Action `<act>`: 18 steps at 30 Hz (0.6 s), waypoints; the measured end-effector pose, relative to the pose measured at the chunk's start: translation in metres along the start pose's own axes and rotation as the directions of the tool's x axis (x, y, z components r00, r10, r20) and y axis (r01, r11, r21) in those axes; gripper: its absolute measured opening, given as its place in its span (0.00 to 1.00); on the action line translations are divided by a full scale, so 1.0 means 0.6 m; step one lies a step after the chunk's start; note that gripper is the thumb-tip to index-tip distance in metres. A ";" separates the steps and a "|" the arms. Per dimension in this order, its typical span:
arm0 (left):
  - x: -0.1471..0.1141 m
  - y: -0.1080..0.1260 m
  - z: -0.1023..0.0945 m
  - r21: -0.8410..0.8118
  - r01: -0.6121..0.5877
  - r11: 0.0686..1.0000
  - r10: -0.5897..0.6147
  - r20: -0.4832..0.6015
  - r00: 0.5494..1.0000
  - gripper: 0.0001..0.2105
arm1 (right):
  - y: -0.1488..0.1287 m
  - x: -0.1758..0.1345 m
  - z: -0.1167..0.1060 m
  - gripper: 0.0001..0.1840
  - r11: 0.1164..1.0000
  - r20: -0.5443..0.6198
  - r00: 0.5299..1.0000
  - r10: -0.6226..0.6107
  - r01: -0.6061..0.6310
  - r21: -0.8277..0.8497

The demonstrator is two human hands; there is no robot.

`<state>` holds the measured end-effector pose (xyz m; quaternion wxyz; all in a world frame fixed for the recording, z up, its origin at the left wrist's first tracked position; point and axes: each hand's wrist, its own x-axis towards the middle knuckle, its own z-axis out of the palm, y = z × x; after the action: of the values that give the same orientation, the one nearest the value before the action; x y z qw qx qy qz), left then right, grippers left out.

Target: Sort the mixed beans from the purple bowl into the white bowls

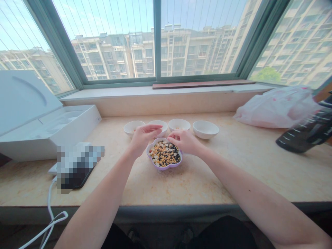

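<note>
A purple, flower-shaped bowl (pixel 169 168) stands on the counter in front of me, filled with mixed black beans, yellow beans and flat pale seeds (pixel 166 154). My left hand (pixel 142 137) hovers over its far left side, fingers pointing right towards the thumb, in front of a white bowl (pixel 158 122). At the far right rim is my right hand (pixel 185 141), its thumb and fingers pinched together above the mix. Anything between the fingertips of either hand is too small to make out. Behind the hands, a leftmost white bowl (pixel 127 130) and another white bowl (pixel 179 121) contain a few small pieces.
The rightmost white bowl (pixel 206 134) completes the row. An open white box (pixel 75 128) and a blurred-out dark device (pixel 77 173) with a white cable (pixel 50 197) lie left. A plastic bag (pixel 275 107) and dark bottle (pixel 301 138) lie right. Windows rise behind the counter (pixel 207 183).
</note>
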<state>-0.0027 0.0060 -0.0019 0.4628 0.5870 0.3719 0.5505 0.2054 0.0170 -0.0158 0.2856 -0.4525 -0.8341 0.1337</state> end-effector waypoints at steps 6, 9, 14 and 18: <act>0.001 -0.006 0.002 0.142 -0.071 0.987 0.075 -0.019 0.997 0.09 | 0.000 0.001 0.001 0.11 1.000 0.005 1.000 -0.001 0.001 0.003; 0.002 -0.008 -0.001 0.147 -0.086 0.985 0.092 -0.033 0.995 0.08 | 0.001 0.001 0.001 0.11 1.000 0.005 1.000 -0.003 0.003 0.005; 0.005 -0.011 -0.003 0.154 -0.088 0.984 0.101 -0.077 0.992 0.07 | 0.000 0.001 0.000 0.12 1.000 -0.001 1.000 -0.006 0.006 0.004; 0.009 -0.012 -0.008 0.149 -0.077 0.986 0.096 -0.123 0.988 0.05 | -0.003 -0.001 -0.002 0.13 1.000 -0.012 1.000 0.008 -0.008 0.004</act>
<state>-0.0060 0.0139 -0.0071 0.3696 0.5973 0.4139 0.5790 0.2050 0.0156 -0.0143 0.2909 -0.4559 -0.8304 0.1338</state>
